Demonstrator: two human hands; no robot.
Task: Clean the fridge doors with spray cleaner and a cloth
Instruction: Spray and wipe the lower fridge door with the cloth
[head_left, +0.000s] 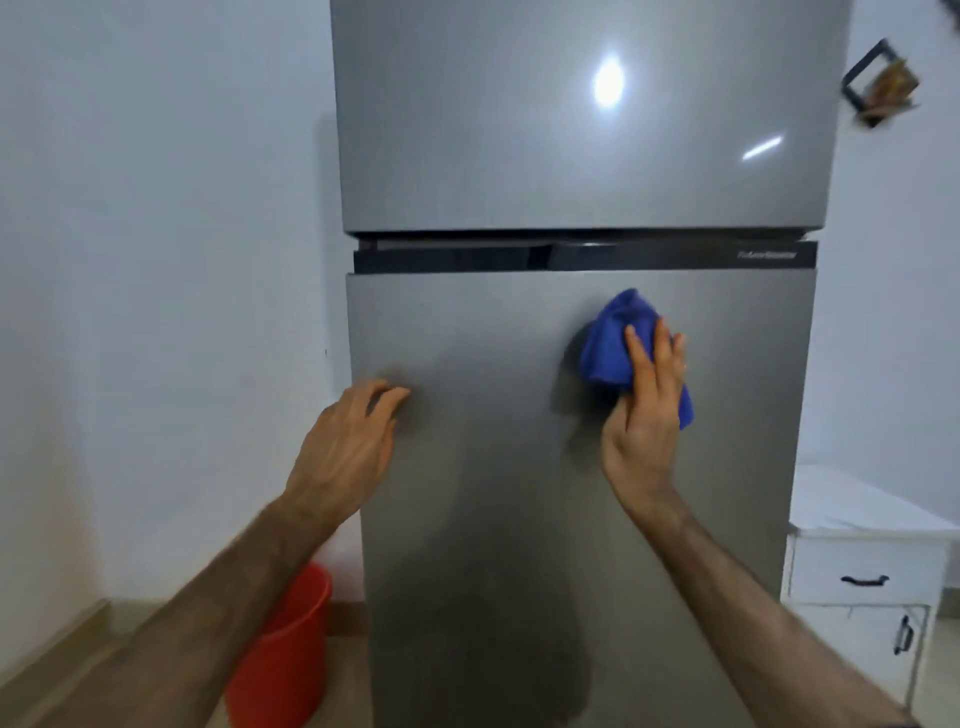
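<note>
White walls flank the tall brushed-steel fridge. On its lower door a crumpled blue microfibre cloth is pressed flat under the straight fingers of the right hand, toward two o'clock. Unwiped steel lies at nine o'clock, where the left hand is braced, fingers bent, holding nothing.

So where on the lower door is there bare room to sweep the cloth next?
Bare: the lower door between left hand and right hand, and everything below them. Crowded: its upper right, where the blue cloth is pressed.
</note>
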